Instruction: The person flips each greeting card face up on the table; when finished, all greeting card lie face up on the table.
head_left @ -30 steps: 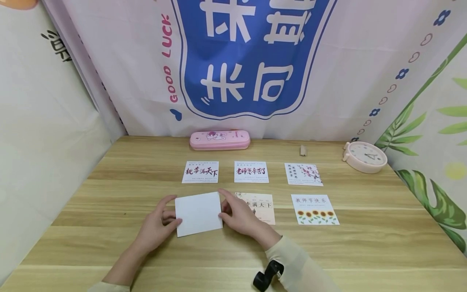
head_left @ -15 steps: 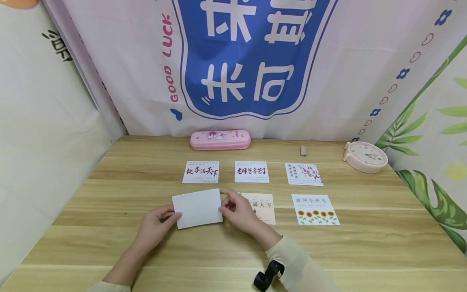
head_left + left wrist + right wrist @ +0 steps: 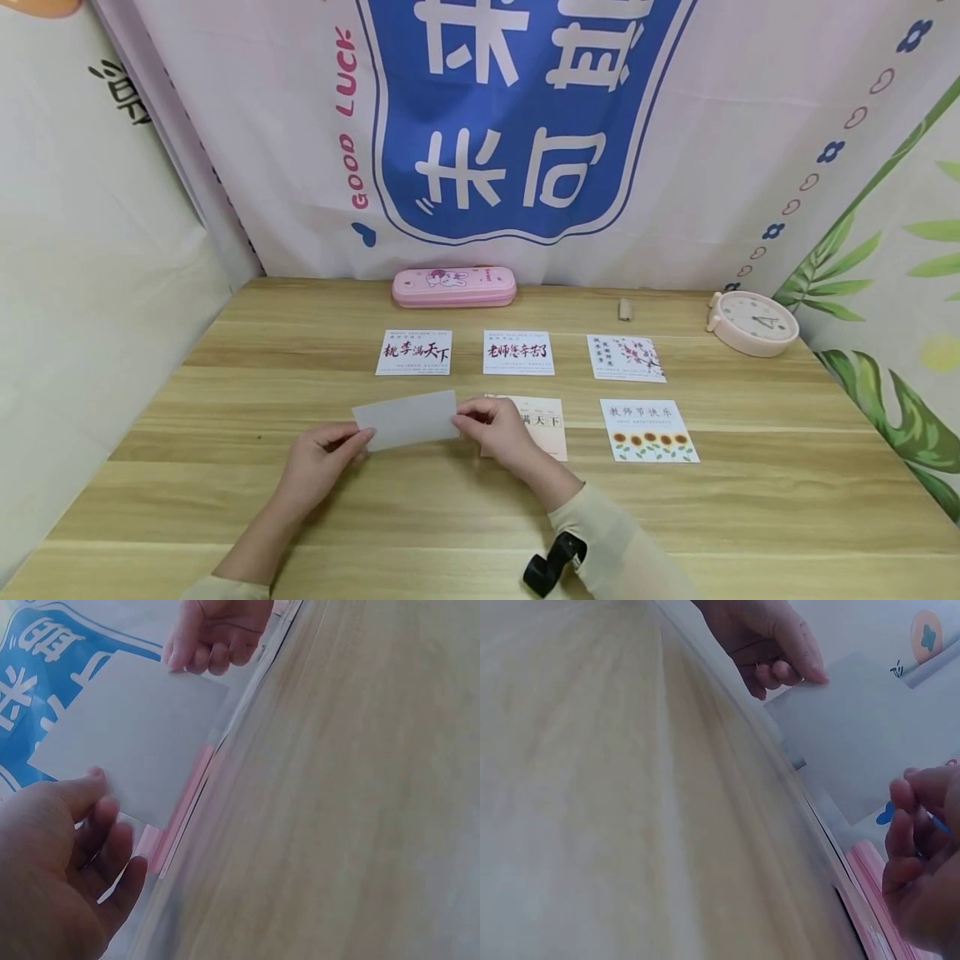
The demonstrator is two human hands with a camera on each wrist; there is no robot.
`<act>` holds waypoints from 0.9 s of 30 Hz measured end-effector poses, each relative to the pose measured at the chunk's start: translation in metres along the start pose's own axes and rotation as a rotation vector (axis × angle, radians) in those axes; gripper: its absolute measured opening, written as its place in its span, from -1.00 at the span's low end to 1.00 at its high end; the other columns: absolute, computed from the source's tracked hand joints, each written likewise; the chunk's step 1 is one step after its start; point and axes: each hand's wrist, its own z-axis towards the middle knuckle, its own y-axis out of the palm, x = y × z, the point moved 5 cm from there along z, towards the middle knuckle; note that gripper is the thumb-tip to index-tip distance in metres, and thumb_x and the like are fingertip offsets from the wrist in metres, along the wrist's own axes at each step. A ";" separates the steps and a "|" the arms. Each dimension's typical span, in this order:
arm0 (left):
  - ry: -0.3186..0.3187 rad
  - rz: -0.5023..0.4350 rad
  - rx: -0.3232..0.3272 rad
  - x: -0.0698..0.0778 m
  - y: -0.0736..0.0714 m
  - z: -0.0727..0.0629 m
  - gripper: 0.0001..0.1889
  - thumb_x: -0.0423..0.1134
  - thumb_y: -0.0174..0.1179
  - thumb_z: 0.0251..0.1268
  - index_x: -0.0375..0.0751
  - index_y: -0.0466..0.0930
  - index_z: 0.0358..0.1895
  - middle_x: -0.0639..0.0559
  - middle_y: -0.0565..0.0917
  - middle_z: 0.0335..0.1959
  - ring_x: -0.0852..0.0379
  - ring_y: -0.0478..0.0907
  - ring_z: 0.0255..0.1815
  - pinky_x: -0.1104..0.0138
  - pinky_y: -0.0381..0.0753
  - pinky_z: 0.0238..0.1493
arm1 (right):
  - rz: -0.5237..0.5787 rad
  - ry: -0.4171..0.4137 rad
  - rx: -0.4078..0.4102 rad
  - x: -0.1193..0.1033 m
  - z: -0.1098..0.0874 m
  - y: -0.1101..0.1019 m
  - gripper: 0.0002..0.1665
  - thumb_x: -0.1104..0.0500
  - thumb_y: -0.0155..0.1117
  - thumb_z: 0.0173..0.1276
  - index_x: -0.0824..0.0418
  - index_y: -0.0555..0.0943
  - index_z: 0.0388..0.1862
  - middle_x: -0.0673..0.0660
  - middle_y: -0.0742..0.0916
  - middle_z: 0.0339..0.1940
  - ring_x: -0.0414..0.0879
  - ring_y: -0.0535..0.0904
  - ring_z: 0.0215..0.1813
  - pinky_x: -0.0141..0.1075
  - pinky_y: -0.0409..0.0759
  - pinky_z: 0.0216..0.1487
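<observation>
Both hands hold a card (image 3: 407,422) up off the table by its left and right edges, its plain white side facing me. My left hand (image 3: 315,460) pinches the left edge between thumb and fingers. At the right edge, my right hand (image 3: 501,432) pinches with thumb and forefinger. In the left wrist view the card (image 3: 135,735) spans both hands, and its printed side, if any, is hidden. A cream card (image 3: 551,433) lies on the table, partly covered by my right hand. To its right lies a sunflower card (image 3: 649,431).
Behind these lie two cards with red lettering, the left (image 3: 414,352) and the middle (image 3: 518,353), and a blossom card (image 3: 627,358). A pink pencil case (image 3: 453,287), a small grey-brown block (image 3: 625,310) and a pink clock (image 3: 753,323) stand along the back of the wooden table (image 3: 480,533).
The card has risen and tipped, so its white face looks narrower and darker. My left hand has shifted its hold on the left edge; the right forefinger has curled in.
</observation>
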 end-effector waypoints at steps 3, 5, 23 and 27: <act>-0.066 -0.118 -0.021 -0.005 0.000 0.000 -0.78 -0.34 0.17 0.07 -0.52 0.57 -0.33 -0.09 0.62 -0.55 0.21 0.56 -0.54 0.41 0.54 -0.46 | 0.083 0.073 -0.024 0.004 0.000 0.000 -0.86 0.45 0.13 0.10 0.57 0.53 -0.37 0.35 0.61 -0.55 -0.20 0.44 -0.60 -0.45 0.44 -0.56; -0.057 -0.180 -0.040 -0.005 0.001 0.000 -0.76 -0.37 0.14 0.09 -0.57 0.54 -0.29 -0.14 0.63 -0.49 0.12 0.59 -0.48 0.37 0.54 -0.39 | 0.132 0.119 -0.037 0.010 0.001 -0.001 -0.84 0.44 0.10 0.13 0.56 0.53 -0.34 0.34 0.63 -0.51 -0.21 0.42 -0.64 -0.46 0.40 -0.62; -0.162 -0.147 -0.081 -0.004 -0.001 0.002 -0.57 -0.22 0.22 0.02 -0.43 0.47 -0.05 -0.21 0.56 -0.17 0.28 0.52 -0.21 0.48 0.44 -0.18 | 0.198 0.221 -0.084 0.034 0.005 0.001 -0.53 0.34 0.20 0.10 0.40 0.41 0.03 0.20 0.64 -0.34 -0.12 0.52 -0.55 -0.30 0.53 -0.47; -0.169 -0.087 -0.080 -0.005 -0.001 0.003 -0.56 -0.29 0.24 -0.02 -0.35 0.44 -0.01 -0.15 0.62 -0.35 0.23 0.55 -0.33 0.48 0.47 -0.28 | 0.158 0.211 -0.104 0.023 0.004 0.002 -0.47 0.41 0.16 0.10 0.41 0.34 0.10 0.10 0.60 -0.56 -0.12 0.38 -0.67 -0.37 0.39 -0.68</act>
